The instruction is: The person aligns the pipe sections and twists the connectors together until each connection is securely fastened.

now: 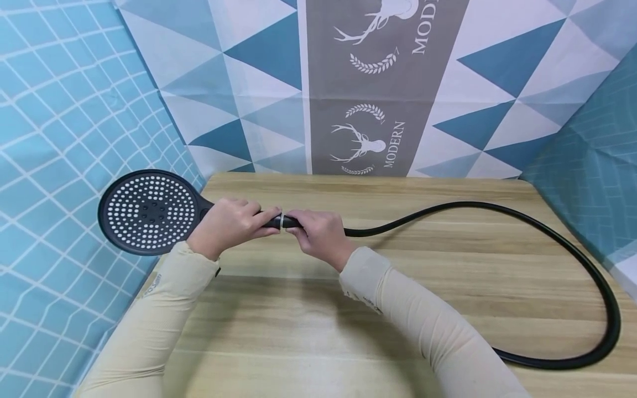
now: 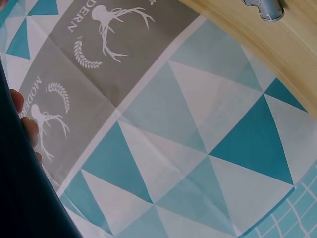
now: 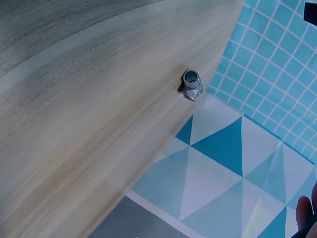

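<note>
A round black shower head (image 1: 151, 212) with white nozzle dots faces up at the left. My left hand (image 1: 230, 224) grips its handle close to the lower end. My right hand (image 1: 318, 232) pinches the end of a black hose (image 1: 478, 204), right where it meets the handle at a pale ring (image 1: 281, 221). The hose runs off to the right and loops back over the table. In the left wrist view, a dark part of the shower head (image 2: 25, 188) covers the left edge, with fingertips (image 2: 30, 130) beside it. Only fingertips (image 3: 303, 213) of my right hand appear in the right wrist view.
A small chrome fitting (image 3: 190, 85) stands on the wooden table (image 1: 278, 342) near its edge; the head view does not show it. Triangle-patterned cloth (image 1: 259, 83) hangs at the back, and blue tile-patterned cloth (image 1: 55, 166) lines the left side.
</note>
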Demonstrator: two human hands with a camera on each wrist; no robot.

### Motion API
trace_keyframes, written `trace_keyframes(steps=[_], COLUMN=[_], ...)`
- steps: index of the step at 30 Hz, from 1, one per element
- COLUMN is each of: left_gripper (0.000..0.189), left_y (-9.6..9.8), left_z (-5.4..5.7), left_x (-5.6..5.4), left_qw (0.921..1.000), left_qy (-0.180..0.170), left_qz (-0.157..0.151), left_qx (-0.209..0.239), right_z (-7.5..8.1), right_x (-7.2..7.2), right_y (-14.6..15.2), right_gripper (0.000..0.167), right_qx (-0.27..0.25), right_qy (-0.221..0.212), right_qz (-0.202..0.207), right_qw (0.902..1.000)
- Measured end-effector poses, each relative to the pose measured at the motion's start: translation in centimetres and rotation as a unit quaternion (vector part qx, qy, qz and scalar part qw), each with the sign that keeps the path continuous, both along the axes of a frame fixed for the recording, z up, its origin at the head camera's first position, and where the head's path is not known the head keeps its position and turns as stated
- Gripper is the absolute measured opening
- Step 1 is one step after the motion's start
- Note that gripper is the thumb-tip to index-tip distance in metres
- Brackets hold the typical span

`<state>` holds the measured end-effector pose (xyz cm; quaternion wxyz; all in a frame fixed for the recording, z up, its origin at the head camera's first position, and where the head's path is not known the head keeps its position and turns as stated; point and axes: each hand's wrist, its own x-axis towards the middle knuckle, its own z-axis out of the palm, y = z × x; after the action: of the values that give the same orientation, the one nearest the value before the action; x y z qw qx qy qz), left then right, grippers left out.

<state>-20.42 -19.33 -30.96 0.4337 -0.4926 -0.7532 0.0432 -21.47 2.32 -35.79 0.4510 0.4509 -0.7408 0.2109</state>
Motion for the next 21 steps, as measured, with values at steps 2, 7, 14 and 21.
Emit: trace_keyframes(steps=[2, 7, 14, 21], left_gripper=[0.049, 0.048, 0.050, 0.053], left_y=[0.02, 0.11, 0.23, 0.03], left_z=[-0.03, 0.01, 0.05, -0.03], left_x=[-0.01, -0.02, 0.00, -0.04], left_qw=[1.0000, 1.0000, 1.0000, 0.9999], left_qy=[-0.001, 0.001, -0.001, -0.004], left_qz=[-0.001, -0.003, -0.004, 0.007], left_qx=[0.000, 0.001, -0.005, -0.011], right_z=[-0.02, 0.05, -0.29, -0.32], right_x=[0.02, 0.08, -0.06, -0.27], right_y=[0.07, 0.21, 0.41, 0.51], right_gripper=[0.025, 0.026, 0.033, 0.036], right_qx=[0.003, 0.009, 0.000, 0.000], right_qy=[0.000, 0.000, 0.003, 0.023], right_qz=[-0.003, -0.010, -0.012, -0.028], right_qw=[1.0000, 0.9999, 0.9999, 0.9993])
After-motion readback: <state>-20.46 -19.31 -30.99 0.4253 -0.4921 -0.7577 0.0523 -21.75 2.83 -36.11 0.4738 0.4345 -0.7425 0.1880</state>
